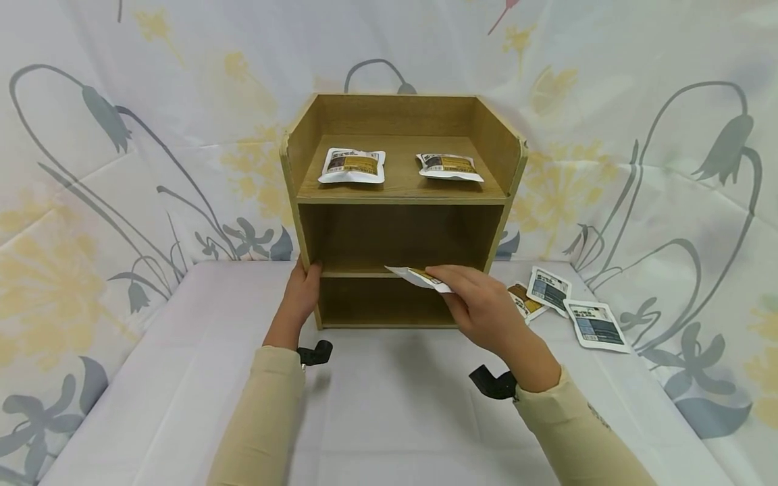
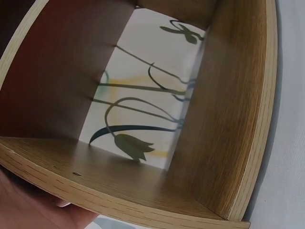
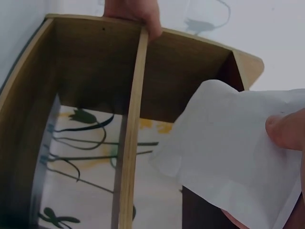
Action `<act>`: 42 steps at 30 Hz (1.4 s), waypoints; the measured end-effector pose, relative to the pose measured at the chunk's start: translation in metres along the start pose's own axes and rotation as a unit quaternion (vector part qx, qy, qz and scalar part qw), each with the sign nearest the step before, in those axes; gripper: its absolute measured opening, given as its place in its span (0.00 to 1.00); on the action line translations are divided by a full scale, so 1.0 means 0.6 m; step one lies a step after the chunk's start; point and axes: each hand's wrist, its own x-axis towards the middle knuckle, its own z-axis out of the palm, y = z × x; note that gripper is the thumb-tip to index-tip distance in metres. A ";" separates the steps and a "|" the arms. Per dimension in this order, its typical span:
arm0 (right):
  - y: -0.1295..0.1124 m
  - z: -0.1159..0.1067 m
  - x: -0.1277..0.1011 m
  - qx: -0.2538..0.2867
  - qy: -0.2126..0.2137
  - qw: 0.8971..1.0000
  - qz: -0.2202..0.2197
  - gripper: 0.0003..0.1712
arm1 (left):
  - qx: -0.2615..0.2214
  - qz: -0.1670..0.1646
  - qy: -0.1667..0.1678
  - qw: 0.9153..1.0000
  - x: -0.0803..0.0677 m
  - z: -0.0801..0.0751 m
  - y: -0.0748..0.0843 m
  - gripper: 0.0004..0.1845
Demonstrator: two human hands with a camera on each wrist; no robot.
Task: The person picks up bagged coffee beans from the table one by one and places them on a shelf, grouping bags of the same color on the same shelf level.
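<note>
A small wooden shelf unit point(image 1: 396, 115) with three levels stands in front of me in the head view. My left hand point(image 1: 298, 297) grips its left side panel near the middle board, the thumb at the front edge. In my right hand point(image 1: 489, 307) a flat white packet point(image 1: 421, 278) is pinched, held in front of the middle compartment. Its plain white side point(image 3: 224, 148) faces the right wrist camera, with the thumb pressed on it. On the top level lie two white packets with brown-and-yellow labels, one at left point(image 1: 352, 166), one at right point(image 1: 450, 167).
To the right of the shelf unit, several packets lie on the white-covered table point(image 1: 389, 418): a brown-labelled one point(image 1: 524, 302) partly under a blue-labelled one point(image 1: 550, 289), and another blue-labelled one point(image 1: 595, 326) nearer me. Flower-patterned cloth point(image 1: 121, 202) hangs behind and at both sides.
</note>
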 end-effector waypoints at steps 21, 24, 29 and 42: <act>-0.013 0.074 0.044 -0.006 -0.014 1.000 0.019 0.26 | 0.011 0.008 0.008 1.000 0.000 -0.001 -0.001 0.32; -0.012 0.086 0.045 -0.002 -0.020 1.000 0.021 0.25 | 0.007 0.009 0.009 1.000 0.001 0.000 -0.002 0.32; -0.012 0.100 0.048 0.001 -0.031 0.999 0.027 0.25 | 0.003 0.014 0.008 1.000 0.001 0.000 0.001 0.32; -0.026 0.128 0.066 -0.022 -0.078 0.996 0.047 0.25 | 0.011 0.010 0.004 1.000 -0.001 -0.002 0.001 0.32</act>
